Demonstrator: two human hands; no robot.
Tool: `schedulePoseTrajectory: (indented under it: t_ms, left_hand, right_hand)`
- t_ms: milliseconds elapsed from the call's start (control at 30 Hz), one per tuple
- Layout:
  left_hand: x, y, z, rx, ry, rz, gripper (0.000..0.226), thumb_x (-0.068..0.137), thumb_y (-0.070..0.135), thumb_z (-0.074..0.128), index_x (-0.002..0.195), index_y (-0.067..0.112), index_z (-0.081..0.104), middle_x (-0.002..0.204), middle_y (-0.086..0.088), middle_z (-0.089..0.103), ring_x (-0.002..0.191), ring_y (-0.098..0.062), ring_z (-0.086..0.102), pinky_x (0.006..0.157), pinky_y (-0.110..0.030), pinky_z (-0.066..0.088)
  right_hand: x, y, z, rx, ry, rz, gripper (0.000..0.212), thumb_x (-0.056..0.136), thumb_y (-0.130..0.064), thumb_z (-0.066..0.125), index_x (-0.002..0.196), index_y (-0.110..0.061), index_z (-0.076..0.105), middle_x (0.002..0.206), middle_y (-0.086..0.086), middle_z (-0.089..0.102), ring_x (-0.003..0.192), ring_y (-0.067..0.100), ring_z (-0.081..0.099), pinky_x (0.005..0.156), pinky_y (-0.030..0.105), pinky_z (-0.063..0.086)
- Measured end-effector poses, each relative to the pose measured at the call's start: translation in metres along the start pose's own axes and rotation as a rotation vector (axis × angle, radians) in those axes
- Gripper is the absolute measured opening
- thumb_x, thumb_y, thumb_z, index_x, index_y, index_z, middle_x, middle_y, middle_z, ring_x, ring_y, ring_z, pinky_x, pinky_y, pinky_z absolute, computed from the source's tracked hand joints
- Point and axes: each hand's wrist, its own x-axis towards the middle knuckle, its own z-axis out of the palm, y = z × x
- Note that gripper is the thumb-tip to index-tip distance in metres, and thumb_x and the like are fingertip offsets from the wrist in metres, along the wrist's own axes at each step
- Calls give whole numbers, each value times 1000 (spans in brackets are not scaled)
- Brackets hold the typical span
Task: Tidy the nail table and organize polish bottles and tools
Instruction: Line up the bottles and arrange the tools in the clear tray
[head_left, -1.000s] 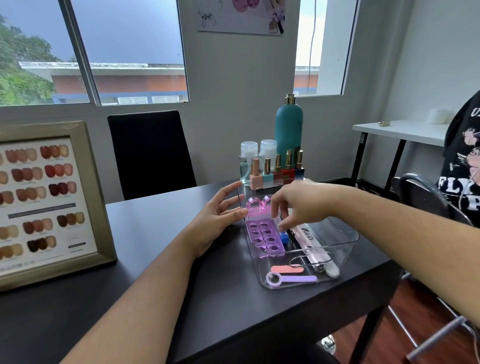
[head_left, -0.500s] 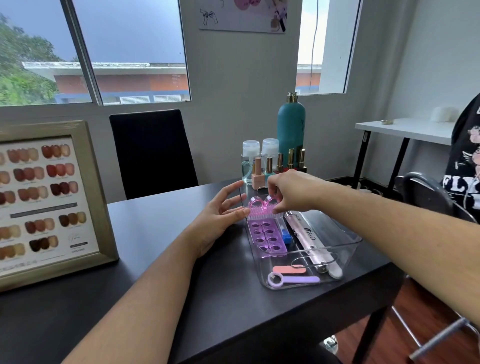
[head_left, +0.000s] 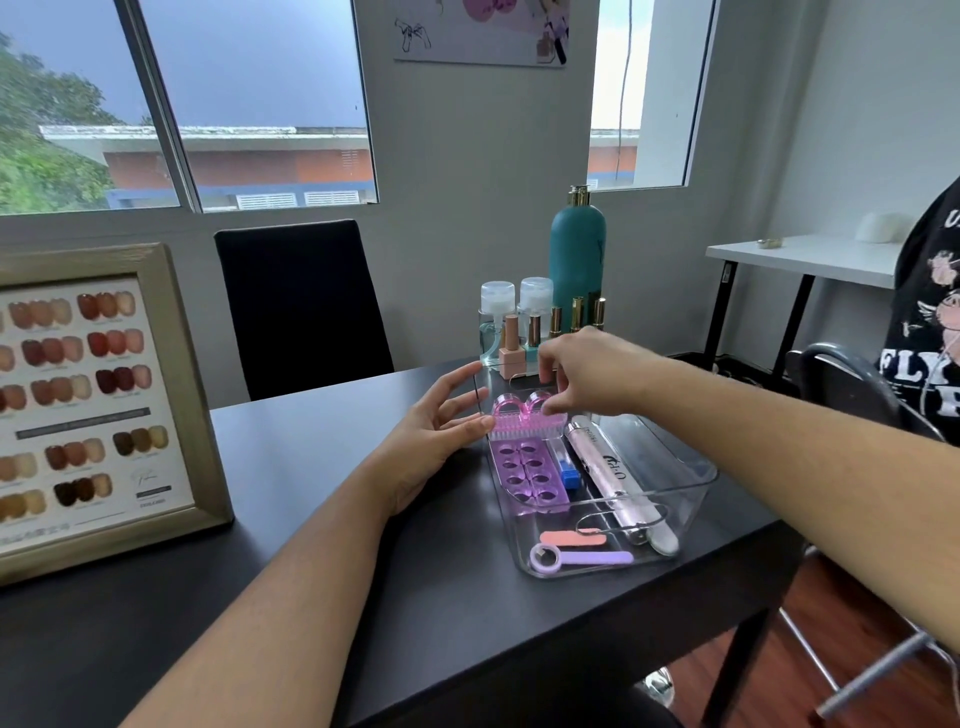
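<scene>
r hand (head_left: 592, 374) pinching pink brush (head_left: 511, 418), l hand (head_left: 431, 439) open, touching clear tray (head_left: 693, 480)

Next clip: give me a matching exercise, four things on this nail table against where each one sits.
Things:
1 pink brush
2 teal bottle
3 nail chart
4 orange file

Places:
A near end of the tray
B left side of the table
C pinched by the right hand
D behind the polish bottles

Pairs: 1-C, 2-D, 3-B, 4-A
</scene>
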Motion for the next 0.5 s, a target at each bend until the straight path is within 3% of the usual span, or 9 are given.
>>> schedulePoseTrajectory:
  t_ms: [100,233,400,500]
  left_hand:
    - [0,-1,0,-7,-1,-3,67,69,29,70,130,42,45,137,-4,50,121,-15,53,102,-35,44]
    - [-1,0,0,-15,-3,-2,69,67,30,71,129,42,45,137,-5,50,123,-17,51,99,-32,45]
    - [-2,2,1,-17,-2,-2,68,67,28,70,128,42,44,138,-5,49,125,-17,49,93,-25,46]
    - [-2,3,2,-15,3,-1,64,72,24,68,129,41,43,138,-6,49,124,-17,50,88,-21,48]
  right_hand:
    - [-13,-2,-19,65,4,-28,25,76,-34,76,86,-17,61,70,-13,54,71,9,55,58,17,38]
    - [-41,-18,-32,146,-289,-142,14,74,-35,77,77,-23,70,72,-10,67,56,-7,54,50,4,39]
    - [-56,-33,-23,47,-551,-158,19,68,-38,81,68,-24,68,61,-13,61,57,2,53,57,20,44]
    - [-57,-39,-17,-18,-621,-146,35,63,-45,82,76,-15,71,60,-9,58,58,9,50,56,24,42]
